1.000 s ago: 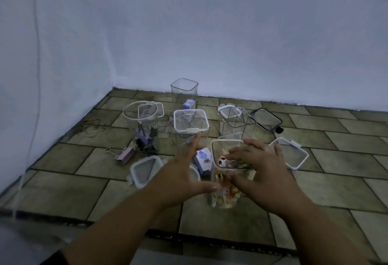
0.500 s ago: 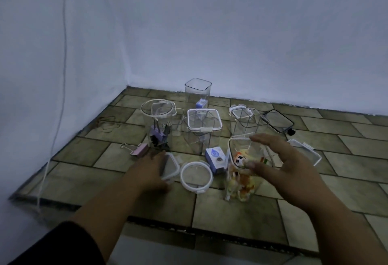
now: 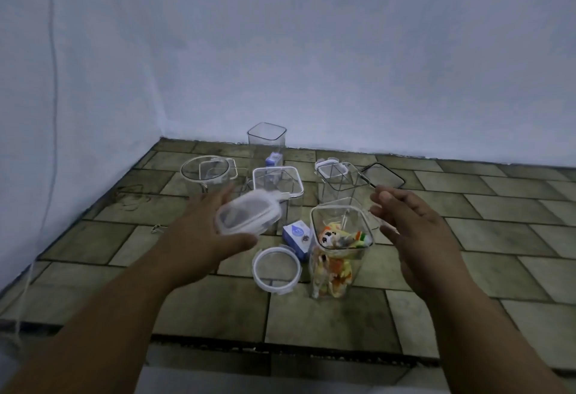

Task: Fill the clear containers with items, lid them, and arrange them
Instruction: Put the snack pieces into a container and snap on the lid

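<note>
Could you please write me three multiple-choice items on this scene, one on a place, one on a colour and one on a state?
1. Where does the round lid lie?
A. on the floor beside the filled container
B. on top of that container
C. inside that container

2. What colour is the small box?
A. red
B. blue and white
C. black

3. How does the filled container stand?
A. lidded
B. on its side
C. upright, without a lid

Answers: 1 A, it lies flat on the floor next to it; 2 B, its face shows both colours; 3 C, its mouth is open, and the left hand holds a squarish lid apart from it.
</note>
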